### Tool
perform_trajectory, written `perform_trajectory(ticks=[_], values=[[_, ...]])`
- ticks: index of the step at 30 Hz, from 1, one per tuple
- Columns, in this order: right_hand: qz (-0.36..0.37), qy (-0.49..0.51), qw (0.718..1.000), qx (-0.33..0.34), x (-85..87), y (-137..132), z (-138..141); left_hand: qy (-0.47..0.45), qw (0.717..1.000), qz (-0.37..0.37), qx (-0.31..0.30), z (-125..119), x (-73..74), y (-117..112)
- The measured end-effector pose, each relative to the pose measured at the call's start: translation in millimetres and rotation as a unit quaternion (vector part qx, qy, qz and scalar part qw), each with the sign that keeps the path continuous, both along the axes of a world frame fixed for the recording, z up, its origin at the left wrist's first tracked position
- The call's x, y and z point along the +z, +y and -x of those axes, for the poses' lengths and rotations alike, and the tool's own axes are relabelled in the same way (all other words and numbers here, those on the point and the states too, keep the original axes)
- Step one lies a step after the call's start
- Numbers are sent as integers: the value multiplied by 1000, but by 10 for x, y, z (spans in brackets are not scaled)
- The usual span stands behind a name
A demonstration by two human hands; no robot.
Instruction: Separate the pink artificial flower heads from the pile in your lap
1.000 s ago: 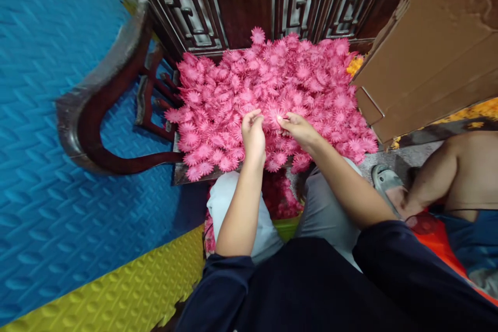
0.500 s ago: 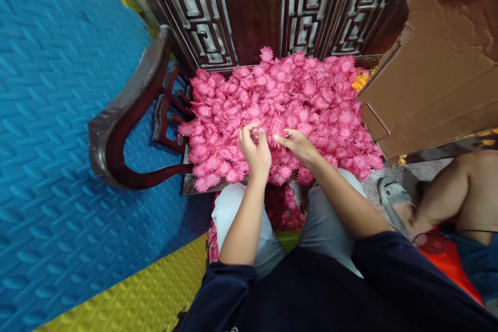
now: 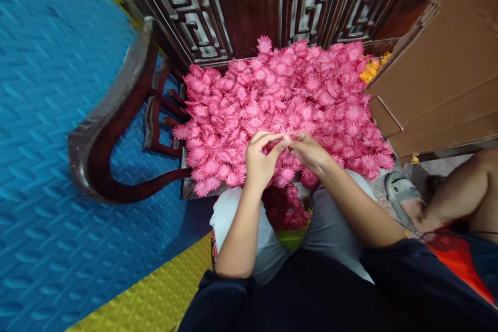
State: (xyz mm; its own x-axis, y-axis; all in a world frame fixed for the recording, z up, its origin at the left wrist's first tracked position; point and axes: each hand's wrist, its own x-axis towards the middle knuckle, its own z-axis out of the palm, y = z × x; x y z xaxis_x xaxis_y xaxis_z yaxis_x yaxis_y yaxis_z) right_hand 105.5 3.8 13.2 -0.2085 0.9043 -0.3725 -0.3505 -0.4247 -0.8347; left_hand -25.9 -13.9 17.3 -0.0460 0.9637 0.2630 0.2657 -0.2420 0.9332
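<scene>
A big heap of pink artificial flowers (image 3: pixel 288 98) covers the seat of a dark wooden chair in front of me. Both hands meet over the near edge of the heap. My left hand (image 3: pixel 260 158) is curled, its thumb and fingers pinched against the fingertips of my right hand (image 3: pixel 309 151). The right hand is also pinched shut. Whatever they hold between the fingertips is too small to make out, though pink petals show around them. More pink flowers (image 3: pixel 284 207) lie in a container between my knees.
The chair's curved dark armrest (image 3: pixel 105 129) juts left over blue foam floor mats (image 3: pixel 58 114); a yellow mat (image 3: pixel 155 295) lies near me. A carved wooden chair back (image 3: pixel 249 5) stands behind the heap. A cardboard box (image 3: pixel 439 83) is at right, with another person's leg and sandal (image 3: pixel 404 197).
My two hands have drawn together until their fingertips touch. They sit slightly nearer the front edge of the heap. The view has shifted a little.
</scene>
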Motion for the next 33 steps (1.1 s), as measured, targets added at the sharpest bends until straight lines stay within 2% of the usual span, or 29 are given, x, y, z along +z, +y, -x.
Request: perform_trajectory(ticks=[7, 14, 18, 22, 27, 31, 33], values=[[6, 13, 999, 43, 17, -18, -14, 28, 999, -15, -18, 84, 7, 2], [1, -9, 998, 58, -11, -14, 3, 67, 996, -32, -52, 137, -6, 13], [23, 34, 997, 65, -51, -24, 7, 41, 997, -32, -59, 108, 9, 18], [26, 76, 995, 59, -62, -48, 17, -23, 998, -31, -57, 65, 16, 12], [-7, 92, 994, 52, -23, -84, 59, -108, 992, -20, -66, 6, 16, -20], [-37, 77, 995, 49, 5, -92, 90, -123, 990, -12, -66, -8, 7, -21], [-59, 66, 995, 46, 14, -82, 77, -128, 991, -25, -32, 66, -10, 17]])
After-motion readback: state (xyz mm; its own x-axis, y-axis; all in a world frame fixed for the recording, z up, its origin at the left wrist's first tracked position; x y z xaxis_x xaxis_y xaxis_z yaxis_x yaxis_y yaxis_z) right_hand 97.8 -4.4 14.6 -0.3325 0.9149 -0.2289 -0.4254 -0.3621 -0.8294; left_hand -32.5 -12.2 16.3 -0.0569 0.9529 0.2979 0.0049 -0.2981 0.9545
